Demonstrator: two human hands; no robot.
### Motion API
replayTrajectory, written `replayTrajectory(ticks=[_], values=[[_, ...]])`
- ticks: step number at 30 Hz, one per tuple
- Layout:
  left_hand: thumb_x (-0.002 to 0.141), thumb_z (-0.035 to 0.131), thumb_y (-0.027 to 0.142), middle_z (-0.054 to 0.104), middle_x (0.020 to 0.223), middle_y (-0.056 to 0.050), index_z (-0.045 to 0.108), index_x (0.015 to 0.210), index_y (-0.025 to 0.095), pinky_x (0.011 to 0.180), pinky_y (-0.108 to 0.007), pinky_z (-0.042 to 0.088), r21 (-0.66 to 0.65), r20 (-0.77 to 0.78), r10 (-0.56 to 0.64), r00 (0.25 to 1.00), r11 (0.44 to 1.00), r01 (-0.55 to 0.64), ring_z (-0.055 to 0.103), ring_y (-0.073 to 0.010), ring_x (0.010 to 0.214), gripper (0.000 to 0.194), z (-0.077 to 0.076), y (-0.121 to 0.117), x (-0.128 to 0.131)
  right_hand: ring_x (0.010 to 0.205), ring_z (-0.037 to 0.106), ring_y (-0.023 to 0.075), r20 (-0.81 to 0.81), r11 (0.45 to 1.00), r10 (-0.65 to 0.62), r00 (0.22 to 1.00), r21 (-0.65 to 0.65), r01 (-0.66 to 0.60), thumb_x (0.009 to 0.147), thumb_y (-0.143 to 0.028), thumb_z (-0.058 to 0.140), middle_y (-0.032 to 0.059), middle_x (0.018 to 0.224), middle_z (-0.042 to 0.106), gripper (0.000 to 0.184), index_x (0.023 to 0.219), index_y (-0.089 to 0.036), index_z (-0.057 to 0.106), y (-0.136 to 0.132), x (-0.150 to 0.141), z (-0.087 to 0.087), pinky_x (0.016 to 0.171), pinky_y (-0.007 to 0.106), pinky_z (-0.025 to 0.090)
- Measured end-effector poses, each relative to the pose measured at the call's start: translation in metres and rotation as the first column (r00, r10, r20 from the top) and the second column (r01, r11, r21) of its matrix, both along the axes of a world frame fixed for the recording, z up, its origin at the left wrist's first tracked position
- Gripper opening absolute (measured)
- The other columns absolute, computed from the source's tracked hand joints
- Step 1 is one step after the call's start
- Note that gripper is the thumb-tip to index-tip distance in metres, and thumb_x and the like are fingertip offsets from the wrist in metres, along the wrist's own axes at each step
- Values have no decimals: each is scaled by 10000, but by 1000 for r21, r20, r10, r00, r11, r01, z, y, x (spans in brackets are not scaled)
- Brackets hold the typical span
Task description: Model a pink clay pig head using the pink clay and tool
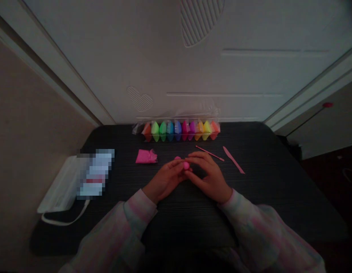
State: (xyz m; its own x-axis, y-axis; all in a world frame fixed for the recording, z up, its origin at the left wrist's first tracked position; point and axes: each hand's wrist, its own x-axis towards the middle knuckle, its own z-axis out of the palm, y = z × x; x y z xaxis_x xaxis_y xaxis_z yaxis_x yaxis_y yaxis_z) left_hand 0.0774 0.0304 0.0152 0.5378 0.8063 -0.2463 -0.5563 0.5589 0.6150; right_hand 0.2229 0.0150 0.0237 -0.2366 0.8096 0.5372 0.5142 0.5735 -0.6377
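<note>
A small ball of pink clay (186,165) sits between my two hands above the middle of the dark table. My left hand (170,176) holds it at the fingertips, palm turned inward. Curved around its right side, the thumb and fingers of my right hand (207,175) touch the ball. Just behind my left fingers another pink clay piece (177,157) shows, partly hidden. To the left lies an opened pink clay packet (144,156). A thin pink modelling stick (210,153) and a pink plastic clay knife (233,160) rest to the right.
A clear-wrapped row of several coloured clay packets (177,131) lines the back of the table (267,189). At the left are a blurred-out phone (96,174), a white flat object (60,185) and a white cable (65,223). A white panel (153,57) stands behind.
</note>
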Motion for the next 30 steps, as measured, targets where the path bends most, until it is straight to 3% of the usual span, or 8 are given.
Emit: replayTrajectory(ticks=[10,15,22,30], values=[[642,668,180,609,709,-21,644,713,100,701,-225,430,-31,-25,-10,1000,999,9,542,-93,694,110,0,2,1,913,537,181,-2,999,32,999,-5,-32,751,-213,561,61,944,583,210,961,-208,566,2,-1,-2,794,354,461],[673,641,186,613,733,-35,645,724,93,683,-216,435,-7,-17,-26,1000,1000,26,547,-99,704,106,-1,2,0,963,528,190,-24,999,40,999,-29,-41,719,-246,611,76,996,579,344,1050,-197,531,4,0,-1,840,363,446],[715,601,178,623,760,-44,648,761,97,767,-260,436,2,35,-77,996,997,77,551,-108,742,105,-4,1,-1,942,544,166,-107,994,59,993,-89,-69,722,-196,603,53,979,585,171,893,-208,592,3,1,1,838,339,447],[713,609,205,631,791,-50,642,760,101,791,-275,427,-20,63,-103,993,994,105,563,-125,787,118,-5,0,-1,959,540,170,-153,992,73,986,-94,-88,707,-199,623,69,997,586,210,915,-189,599,2,1,2,852,336,437]])
